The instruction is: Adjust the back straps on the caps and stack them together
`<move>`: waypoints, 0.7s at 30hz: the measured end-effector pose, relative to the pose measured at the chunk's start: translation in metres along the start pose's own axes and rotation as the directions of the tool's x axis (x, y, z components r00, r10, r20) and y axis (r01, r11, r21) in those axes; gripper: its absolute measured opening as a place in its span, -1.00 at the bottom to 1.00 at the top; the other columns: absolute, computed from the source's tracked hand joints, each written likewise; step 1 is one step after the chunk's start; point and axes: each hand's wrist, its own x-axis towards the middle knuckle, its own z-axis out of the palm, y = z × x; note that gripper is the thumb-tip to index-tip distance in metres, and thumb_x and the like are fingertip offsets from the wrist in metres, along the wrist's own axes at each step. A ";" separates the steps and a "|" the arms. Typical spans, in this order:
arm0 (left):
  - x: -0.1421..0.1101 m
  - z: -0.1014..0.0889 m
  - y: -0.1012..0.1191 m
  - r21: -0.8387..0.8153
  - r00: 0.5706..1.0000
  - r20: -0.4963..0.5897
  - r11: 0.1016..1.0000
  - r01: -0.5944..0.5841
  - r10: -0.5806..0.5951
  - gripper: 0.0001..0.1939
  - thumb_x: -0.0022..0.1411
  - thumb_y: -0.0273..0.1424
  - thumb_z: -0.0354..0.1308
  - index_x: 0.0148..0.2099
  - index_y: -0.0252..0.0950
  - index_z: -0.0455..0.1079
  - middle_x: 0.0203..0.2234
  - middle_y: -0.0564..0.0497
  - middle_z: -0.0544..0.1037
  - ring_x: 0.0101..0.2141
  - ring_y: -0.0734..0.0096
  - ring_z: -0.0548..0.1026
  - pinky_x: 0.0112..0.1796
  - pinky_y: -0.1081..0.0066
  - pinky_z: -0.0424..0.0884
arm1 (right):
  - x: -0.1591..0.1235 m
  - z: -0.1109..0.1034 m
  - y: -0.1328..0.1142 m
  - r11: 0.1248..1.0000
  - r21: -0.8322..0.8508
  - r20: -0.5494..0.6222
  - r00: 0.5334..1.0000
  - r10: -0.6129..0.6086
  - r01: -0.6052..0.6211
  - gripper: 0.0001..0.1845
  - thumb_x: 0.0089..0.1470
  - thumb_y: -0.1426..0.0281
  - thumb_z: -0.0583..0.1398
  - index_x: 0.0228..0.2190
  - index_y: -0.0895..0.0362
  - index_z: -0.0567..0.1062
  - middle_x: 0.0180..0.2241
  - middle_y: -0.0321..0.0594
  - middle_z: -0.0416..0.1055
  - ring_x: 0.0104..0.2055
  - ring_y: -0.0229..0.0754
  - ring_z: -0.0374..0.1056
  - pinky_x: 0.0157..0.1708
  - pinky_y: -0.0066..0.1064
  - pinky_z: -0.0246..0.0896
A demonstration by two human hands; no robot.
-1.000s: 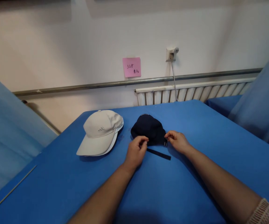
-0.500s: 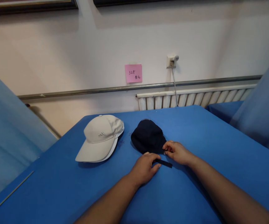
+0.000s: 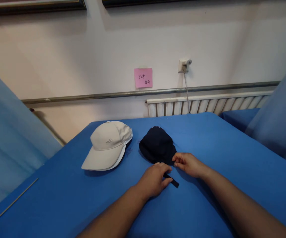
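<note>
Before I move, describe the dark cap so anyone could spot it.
On the blue table, find the beige cap at left. Right of it lies the dark cap, the right hand at its near edge. Unlike its pale neighbour, it is near-black.

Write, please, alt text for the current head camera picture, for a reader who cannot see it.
The left hand is on a black strap and the right hand pinches the edge of a dark cap on a blue table. To the left are stacked caps, the top one pale; a pink note is on the wall behind.
</note>
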 end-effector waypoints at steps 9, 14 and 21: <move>-0.001 -0.001 0.001 0.050 0.994 0.093 0.997 -0.061 0.056 -0.82 0.19 -0.38 0.18 -0.13 -0.20 0.45 -0.26 0.00 0.52 -0.21 0.28 0.45 -0.18 0.34 0.35 | 0.006 0.003 -0.007 0.832 0.549 -0.036 0.993 0.114 -0.076 -0.73 -0.07 0.22 0.33 -0.37 0.11 0.44 -0.48 -0.35 0.40 -0.48 -0.30 0.33 -0.39 -0.38 0.25; -0.002 -0.003 0.005 0.052 0.998 -0.005 0.997 -0.054 0.055 -0.92 0.22 -0.39 0.15 -0.26 -0.24 0.45 -0.34 0.00 0.50 -0.28 0.33 0.41 -0.23 0.36 0.32 | 0.004 -0.001 -0.020 0.782 0.623 -0.129 0.987 0.097 0.005 -0.66 -0.10 0.23 0.37 -0.29 0.10 0.47 -0.46 -0.35 0.41 -0.42 -0.30 0.39 -0.35 -0.39 0.29; 0.004 -0.003 -0.001 -0.232 0.940 -0.259 0.959 0.163 -0.223 -0.86 0.24 -0.33 0.10 -0.24 -0.24 0.46 -0.34 0.00 0.53 -0.26 0.32 0.43 -0.21 0.35 0.32 | 0.002 0.004 -0.023 0.775 0.632 -0.091 0.991 0.097 -0.018 -0.64 -0.16 0.23 0.40 -0.32 0.11 0.48 -0.42 -0.31 0.45 -0.42 -0.28 0.39 -0.33 -0.35 0.31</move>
